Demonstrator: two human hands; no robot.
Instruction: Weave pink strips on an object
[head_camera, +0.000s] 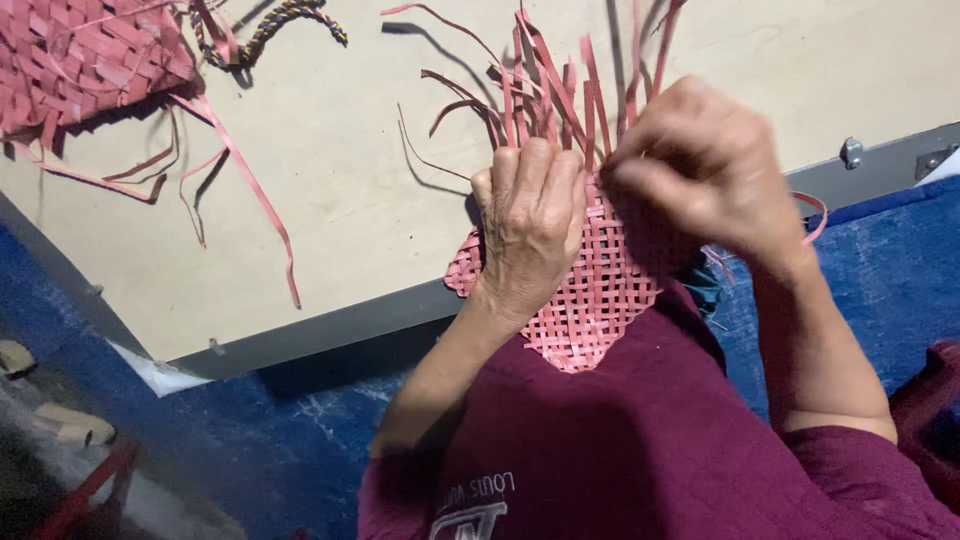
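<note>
A small pink woven mat of flat strips lies over the near edge of a pale board and onto my lap. Several loose strip ends stick up from its far side. My left hand lies flat on the weave, fingers closed together, pressing it down. My right hand is blurred, its fingertips pinched on a strip at the weave's upper edge, right beside my left fingers.
A larger pink woven piece with trailing strips lies at the board's far left. A braided multicoloured cord sits next to it. A blue tarp covers the floor. The board has a grey edge and a metal fitting.
</note>
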